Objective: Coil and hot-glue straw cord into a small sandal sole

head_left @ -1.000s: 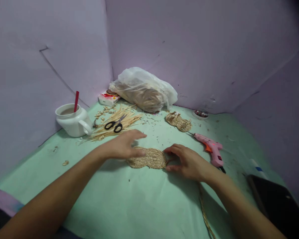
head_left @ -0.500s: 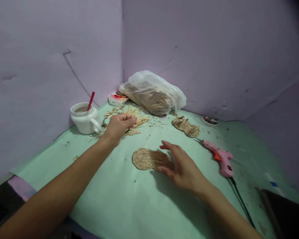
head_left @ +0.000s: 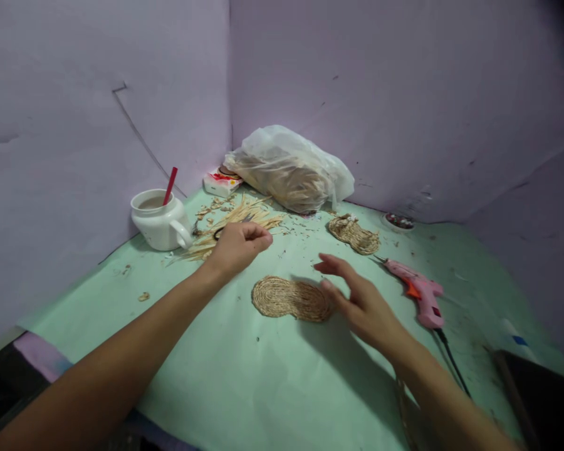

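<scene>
Walls in dull lilac meet at upper centre, scuffed and flecked, with a bent dark line on the left side. Below, a pale green tabletop fills the lower frame, littered with small scraps around centre-left and smudged toward the right edge. A flat, figure-eight braided mat lies on it just below centre. The right hand, thumb and fingers apart, is at the mat's right end; whether it touches cannot be told. The left hand, at centre, has its fingertips together; whether anything thin is pinched there cannot be told. Behind it lie straw strips. A white pot stands centre-left, a plastic bag slumps against the back wall, and a pink glue gun lies right of centre.
</scene>
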The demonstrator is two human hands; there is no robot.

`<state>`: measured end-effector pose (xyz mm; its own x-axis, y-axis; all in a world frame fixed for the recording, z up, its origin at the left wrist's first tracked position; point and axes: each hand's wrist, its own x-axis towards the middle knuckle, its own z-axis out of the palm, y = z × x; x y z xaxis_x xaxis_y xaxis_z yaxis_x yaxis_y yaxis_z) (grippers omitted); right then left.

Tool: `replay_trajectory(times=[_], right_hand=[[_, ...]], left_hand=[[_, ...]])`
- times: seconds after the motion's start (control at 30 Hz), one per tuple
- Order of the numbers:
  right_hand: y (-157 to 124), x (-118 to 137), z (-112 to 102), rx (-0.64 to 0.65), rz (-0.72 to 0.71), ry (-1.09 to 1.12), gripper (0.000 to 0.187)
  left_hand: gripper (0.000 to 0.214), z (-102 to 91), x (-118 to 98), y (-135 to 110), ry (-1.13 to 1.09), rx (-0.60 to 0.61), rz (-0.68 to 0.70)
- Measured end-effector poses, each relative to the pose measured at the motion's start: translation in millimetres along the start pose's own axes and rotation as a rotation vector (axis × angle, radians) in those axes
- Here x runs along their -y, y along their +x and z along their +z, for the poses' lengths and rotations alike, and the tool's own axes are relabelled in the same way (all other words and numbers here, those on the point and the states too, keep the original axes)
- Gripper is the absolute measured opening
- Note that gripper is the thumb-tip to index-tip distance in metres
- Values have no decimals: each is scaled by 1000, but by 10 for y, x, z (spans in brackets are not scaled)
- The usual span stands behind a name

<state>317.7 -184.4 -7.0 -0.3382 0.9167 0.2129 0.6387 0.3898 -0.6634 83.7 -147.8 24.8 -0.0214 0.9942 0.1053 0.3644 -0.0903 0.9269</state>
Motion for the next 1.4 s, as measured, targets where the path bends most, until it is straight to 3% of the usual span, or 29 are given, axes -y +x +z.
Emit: replay_trajectory(times=[0.13, 0.2, 0.3, 0.43, 0.7, 1.0, 1.07, 1.13, 1.2, 1.27, 1.33, 1.4], right_hand=[[-108, -156, -217, -54, 109, -19, 37], [-181, -221, -232, -38, 104, -17, 36], [-274, -266, -194, -72, 101, -3, 35], [-320, -277, -154, -159, 130, 27, 32], [-334, -426, -85, -279, 180, 129, 29], [-366, -259, -66, -288, -153, -94, 18], [-357, -213, -97, -321, -127, -71, 17], [-354, -161, -139, -356, 30, 48, 15], [-366, -91, -175, -244, 287, 281, 13], [-394, -6, -177, 63, 536, 582, 15], [-428, 74, -126, 325, 686, 866, 21], [-447, 128, -28, 324, 717, 1071, 39]], left_hand=[[21, 96, -60, -159, 200, 205, 127], [40, 199, -71, -277, 509, 367, 294], [49, 371, -54, -419, 801, 464, 312], [40, 504, -16, -451, 902, 466, 265], [37, 507, -30, -357, 915, 468, 308], [36, 496, 2, -317, 903, 497, 355], [37, 519, -18, -354, 934, 461, 298], [46, 537, -45, -391, 941, 418, 212], [60, 535, -75, -408, 898, 376, 121], [71, 510, -109, -399, 799, 352, 33], [76, 472, -154, -375, 652, 361, -67], [76, 439, -213, -356, 454, 400, -196]])
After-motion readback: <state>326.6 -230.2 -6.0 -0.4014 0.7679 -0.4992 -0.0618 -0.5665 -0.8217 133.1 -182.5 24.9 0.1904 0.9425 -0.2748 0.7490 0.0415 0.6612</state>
